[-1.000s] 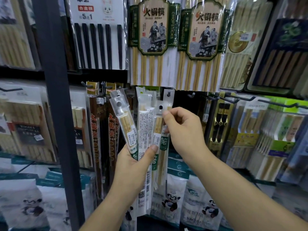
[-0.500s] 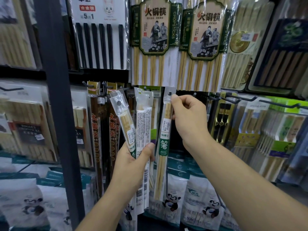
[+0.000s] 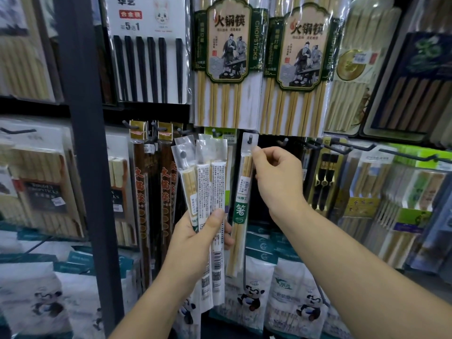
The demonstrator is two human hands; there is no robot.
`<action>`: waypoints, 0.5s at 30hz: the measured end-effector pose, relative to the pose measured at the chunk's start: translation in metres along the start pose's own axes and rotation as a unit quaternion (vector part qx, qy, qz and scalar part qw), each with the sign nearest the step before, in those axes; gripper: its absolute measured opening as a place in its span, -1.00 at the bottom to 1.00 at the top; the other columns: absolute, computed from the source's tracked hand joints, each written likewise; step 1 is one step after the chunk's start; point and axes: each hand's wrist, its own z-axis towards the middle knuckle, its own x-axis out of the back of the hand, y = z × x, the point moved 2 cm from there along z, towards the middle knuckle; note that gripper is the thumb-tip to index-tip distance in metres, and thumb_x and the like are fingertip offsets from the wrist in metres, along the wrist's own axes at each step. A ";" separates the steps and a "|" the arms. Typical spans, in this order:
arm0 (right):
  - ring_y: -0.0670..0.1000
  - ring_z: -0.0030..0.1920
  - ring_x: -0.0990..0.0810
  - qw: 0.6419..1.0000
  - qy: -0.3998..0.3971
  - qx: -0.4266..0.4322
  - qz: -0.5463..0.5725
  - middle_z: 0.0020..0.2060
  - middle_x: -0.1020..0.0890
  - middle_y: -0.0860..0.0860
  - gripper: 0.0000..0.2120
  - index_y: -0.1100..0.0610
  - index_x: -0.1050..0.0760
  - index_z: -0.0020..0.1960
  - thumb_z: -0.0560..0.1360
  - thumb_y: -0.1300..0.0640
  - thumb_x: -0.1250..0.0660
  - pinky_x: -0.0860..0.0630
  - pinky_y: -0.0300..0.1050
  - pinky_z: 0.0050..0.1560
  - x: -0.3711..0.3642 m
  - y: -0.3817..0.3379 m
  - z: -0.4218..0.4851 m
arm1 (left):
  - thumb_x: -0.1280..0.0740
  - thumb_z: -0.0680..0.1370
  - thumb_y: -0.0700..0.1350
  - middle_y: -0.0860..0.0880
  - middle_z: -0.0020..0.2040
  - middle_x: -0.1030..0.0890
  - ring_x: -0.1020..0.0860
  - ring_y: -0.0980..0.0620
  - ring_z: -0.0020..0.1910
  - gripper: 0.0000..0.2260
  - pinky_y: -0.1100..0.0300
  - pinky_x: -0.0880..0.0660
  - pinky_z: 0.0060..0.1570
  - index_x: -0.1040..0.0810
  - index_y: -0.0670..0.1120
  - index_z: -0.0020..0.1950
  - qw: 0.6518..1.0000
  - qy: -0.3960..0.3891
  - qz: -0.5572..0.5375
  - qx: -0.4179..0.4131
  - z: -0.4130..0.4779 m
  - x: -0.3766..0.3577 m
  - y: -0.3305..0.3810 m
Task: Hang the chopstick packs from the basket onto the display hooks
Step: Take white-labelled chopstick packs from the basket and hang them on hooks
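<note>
Your right hand [image 3: 276, 177] pinches one chopstick pack [image 3: 241, 211], its hole already over the hook [image 3: 250, 138] and nearly hung, while your left hand [image 3: 195, 241] grips several packs [image 3: 210, 182] yet to hang.

- Single pack [image 3: 241, 192] at the right hand [image 3: 278, 177]: clear wrap, pale bamboo-coloured sticks, green band with a white character, white barcode label.
- Fanned packs [image 3: 210, 192] in the left hand [image 3: 195, 243]: clear tops, white backs with dense black print and barcodes; the leftmost shows tan sticks.
- Two large packs [image 3: 228, 45] above both hands: dark green borders, beige panel, grey figure drawing, black-and-red characters.
- Card [image 3: 146, 20] above the left hand: white, red label, rabbit drawing, black sticks.
- Slim packs [image 3: 140, 192] left of the left hand: dark brown, gold tops, orange-red characters.
- Bags [image 3: 288, 297] below both hands: white, black-and-white panda print, teal headers.
- Post [image 3: 85, 143] left of the left hand: dark grey.
</note>
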 end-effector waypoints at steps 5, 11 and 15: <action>-0.25 -0.40 -0.44 0.999 0.020 0.030 0.027 -0.43 -0.52 -0.19 -0.79 0.11 -0.56 -0.18 0.60 0.07 -0.37 -0.40 -0.41 -0.34 0.005 -0.002 -0.018 | -0.40 0.51 0.12 -0.05 -0.09 -0.74 -0.68 -0.05 -0.28 -0.86 0.09 -0.66 -0.25 -0.68 0.20 0.04 1.000 0.000 0.013 -0.002 0.000 -0.001 0.001; -0.22 -0.28 -0.55 0.994 -0.082 0.071 0.031 -0.26 -0.64 -0.05 -0.85 0.02 -0.62 -0.14 0.60 0.08 -0.38 -0.50 -0.37 -0.21 -0.003 -0.013 -0.040 | -0.47 0.51 0.11 -0.10 -0.05 -0.74 -0.68 -0.07 -0.28 -0.81 0.07 -0.63 -0.30 -0.69 0.13 0.10 0.999 -0.028 0.010 -0.014 -0.003 -0.002 0.004; -0.17 -0.31 -0.52 0.995 -0.077 0.030 0.051 -0.37 -0.57 -0.10 -0.83 0.07 -0.64 -0.15 0.59 0.06 -0.39 -0.53 -0.32 -0.23 -0.002 -0.015 -0.035 | -0.54 0.45 0.13 -0.12 0.02 -0.74 -0.70 -0.12 -0.26 -0.73 0.10 -0.61 -0.34 -0.70 0.10 0.11 0.999 -0.030 -0.016 0.006 -0.002 -0.002 0.003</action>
